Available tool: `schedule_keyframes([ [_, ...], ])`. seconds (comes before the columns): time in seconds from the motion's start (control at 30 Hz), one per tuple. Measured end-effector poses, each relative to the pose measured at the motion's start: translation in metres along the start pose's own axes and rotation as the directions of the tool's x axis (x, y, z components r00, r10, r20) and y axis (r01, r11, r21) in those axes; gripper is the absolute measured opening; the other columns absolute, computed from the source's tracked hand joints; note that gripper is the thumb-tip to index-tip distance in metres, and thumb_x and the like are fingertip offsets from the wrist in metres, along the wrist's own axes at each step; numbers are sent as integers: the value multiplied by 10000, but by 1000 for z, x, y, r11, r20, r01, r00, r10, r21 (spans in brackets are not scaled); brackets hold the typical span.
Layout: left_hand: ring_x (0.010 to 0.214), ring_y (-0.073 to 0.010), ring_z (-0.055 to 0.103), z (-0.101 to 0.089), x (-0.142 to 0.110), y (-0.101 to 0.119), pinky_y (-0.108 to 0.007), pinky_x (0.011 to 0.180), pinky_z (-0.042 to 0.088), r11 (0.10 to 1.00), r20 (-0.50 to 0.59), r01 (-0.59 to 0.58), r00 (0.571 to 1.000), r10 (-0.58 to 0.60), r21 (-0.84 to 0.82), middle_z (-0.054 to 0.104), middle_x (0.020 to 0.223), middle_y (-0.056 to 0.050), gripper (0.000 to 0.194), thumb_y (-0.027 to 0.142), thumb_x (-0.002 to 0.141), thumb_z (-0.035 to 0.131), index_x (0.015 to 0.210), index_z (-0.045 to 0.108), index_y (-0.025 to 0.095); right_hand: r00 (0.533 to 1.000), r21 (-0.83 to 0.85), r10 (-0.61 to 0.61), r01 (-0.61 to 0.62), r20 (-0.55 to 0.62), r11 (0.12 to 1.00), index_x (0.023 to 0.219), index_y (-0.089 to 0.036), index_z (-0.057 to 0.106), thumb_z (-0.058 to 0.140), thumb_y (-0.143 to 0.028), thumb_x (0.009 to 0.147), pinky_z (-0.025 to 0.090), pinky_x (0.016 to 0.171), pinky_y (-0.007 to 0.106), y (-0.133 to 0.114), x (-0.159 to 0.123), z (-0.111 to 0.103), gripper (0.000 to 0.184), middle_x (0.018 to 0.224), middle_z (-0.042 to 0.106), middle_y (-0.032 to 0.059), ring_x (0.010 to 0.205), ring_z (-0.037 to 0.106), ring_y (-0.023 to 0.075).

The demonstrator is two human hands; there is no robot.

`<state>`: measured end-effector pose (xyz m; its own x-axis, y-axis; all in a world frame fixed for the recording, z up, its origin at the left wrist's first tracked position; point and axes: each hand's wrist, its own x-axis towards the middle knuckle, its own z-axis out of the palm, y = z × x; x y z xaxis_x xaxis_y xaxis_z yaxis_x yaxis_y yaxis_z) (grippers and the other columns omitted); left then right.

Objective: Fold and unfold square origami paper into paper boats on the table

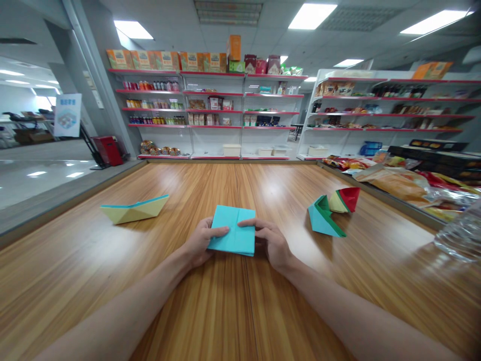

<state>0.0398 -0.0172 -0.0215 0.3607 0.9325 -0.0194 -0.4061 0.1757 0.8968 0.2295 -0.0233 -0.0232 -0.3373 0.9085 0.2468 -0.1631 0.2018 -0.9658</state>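
A light blue folded paper square (229,241) is held just over the middle of the table, a crease running down its face and layers showing at its lower edge. My left hand (201,243) grips its left side, thumb on top and fingers underneath. On the right side my right hand (273,243) holds the paper, its index finger lying across the top face and the other fingers curled at the edge. A yellow and blue paper boat (137,210) rests to the left. To the right stand a blue and green paper boat (325,220) and a red and yellow folded paper piece (344,199).
The wooden table (180,321) has a raised rim. At the right lie a clear plastic bottle (462,235) and, beyond the rim, several snack packets (402,185). Stocked shelves (214,110) stand behind the table. A red box (108,150) and a sign (67,115) are at the left.
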Motion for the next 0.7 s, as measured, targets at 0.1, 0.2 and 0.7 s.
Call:
schedule_keyframes([
  [0.1, 695, -188, 627, -1, 1, -1, -293, 643, 480, 1000, 20, 8, 1000, -8, 1, 682, 841, -118, 320, 188, 667, 726, 946, 615, 76, 997, 28, -48, 46, 63, 999, 923, -160, 661, 441, -145, 610, 310, 554, 249, 1, -1, -1, 383, 646, 500, 0, 602, 417, 130],
  [0.2, 693, -184, 621, -1, 1, -2, -294, 646, 476, 1000, 31, 7, 999, -7, 3, 679, 844, -117, 312, 192, 671, 726, 939, 611, 82, 993, -38, -89, 92, 74, 995, 909, -168, 649, 472, -150, 631, 301, 566, 247, 1, -1, -2, 331, 662, 499, -6, 619, 416, 130],
  [0.7, 717, -188, 626, 6, -3, -1, -301, 666, 492, 999, 19, -23, 1000, 22, 32, 673, 902, -131, 382, 212, 667, 739, 1002, 608, 87, 989, -188, -128, 141, 79, 972, 896, -182, 637, 472, -182, 692, 318, 587, 254, 1, -3, -3, 262, 663, 475, -13, 633, 431, 131],
])
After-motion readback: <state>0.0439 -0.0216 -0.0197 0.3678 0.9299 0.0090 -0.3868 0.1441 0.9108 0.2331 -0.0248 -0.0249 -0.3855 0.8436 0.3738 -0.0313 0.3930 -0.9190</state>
